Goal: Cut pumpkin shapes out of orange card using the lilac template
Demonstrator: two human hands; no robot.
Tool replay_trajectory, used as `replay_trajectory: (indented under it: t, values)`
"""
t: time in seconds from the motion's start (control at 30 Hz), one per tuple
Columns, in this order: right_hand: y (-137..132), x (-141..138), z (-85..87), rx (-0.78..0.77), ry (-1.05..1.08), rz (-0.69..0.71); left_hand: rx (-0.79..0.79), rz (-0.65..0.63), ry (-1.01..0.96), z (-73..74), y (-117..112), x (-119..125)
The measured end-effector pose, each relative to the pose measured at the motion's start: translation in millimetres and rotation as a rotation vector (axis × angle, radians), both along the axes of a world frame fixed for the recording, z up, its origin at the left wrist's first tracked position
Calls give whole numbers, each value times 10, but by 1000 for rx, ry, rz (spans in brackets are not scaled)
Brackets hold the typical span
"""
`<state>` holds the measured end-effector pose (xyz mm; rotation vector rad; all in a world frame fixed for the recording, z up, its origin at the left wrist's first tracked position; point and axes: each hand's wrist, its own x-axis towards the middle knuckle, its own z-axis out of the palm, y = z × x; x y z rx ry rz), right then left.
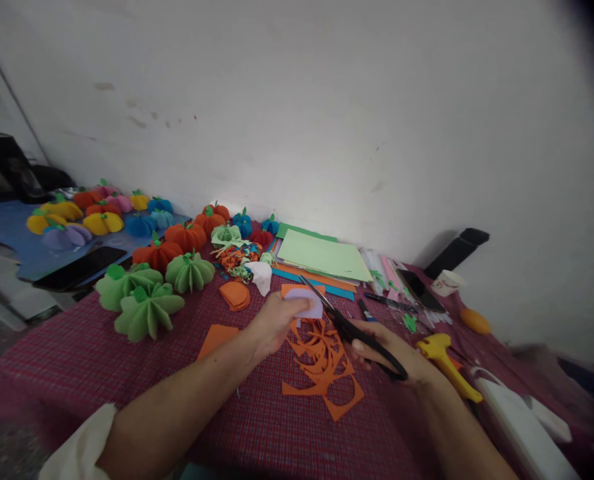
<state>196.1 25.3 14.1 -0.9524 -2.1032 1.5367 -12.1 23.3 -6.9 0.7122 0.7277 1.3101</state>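
My left hand (274,320) pinches a lilac paper piece (314,305) with a rounded edge, laid against orange paper (297,289). In my right hand (384,347) is a pair of black-handled scissors (347,325). Its blades point up and left, close beside the right edge of the papers; whether they touch is unclear. Below both hands lies a heap of curled orange paper scraps (321,367). Stacked rounded orange cutouts (235,295) sit left of my left hand, and an orange sheet (217,338) is partly hidden by my left forearm.
Folded paper pumpkins (147,312) in several colours stand at the left. Coloured sheets (321,257) lie against the wall. A yellow glue gun (444,363), a paper cup (447,283), a phone (421,291) and a white box (521,427) are at the right.
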Motion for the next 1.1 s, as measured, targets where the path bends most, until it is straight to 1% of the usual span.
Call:
replay_trajectory:
  t: [0.2,0.37,0.5,0.6,0.73,0.83,1.0,1.1]
  values:
    - [46,94,45,35,-58,54,-45,-12,59,27,-5,5]
    - [61,141,64,2,-99,59,-25,-50,77,30,-11,3]
    - [58,172,100,19,-119,82,-24,-93,108,15,-12,-6]
    - [56,206,142,39,-154,86,9,-123,135,-7,-6,-16]
    - [63,259,180,22,-188,110,33,-149,172,-45,5,-25]
    - [77,290,166,7,-196,129,44,-151,184,-66,11,-28]
    - [95,318,84,-23,-175,107,33,-159,168,-62,11,-33]
    - [100,320,66,-32,-174,100,30,-171,158,-55,7,-36]
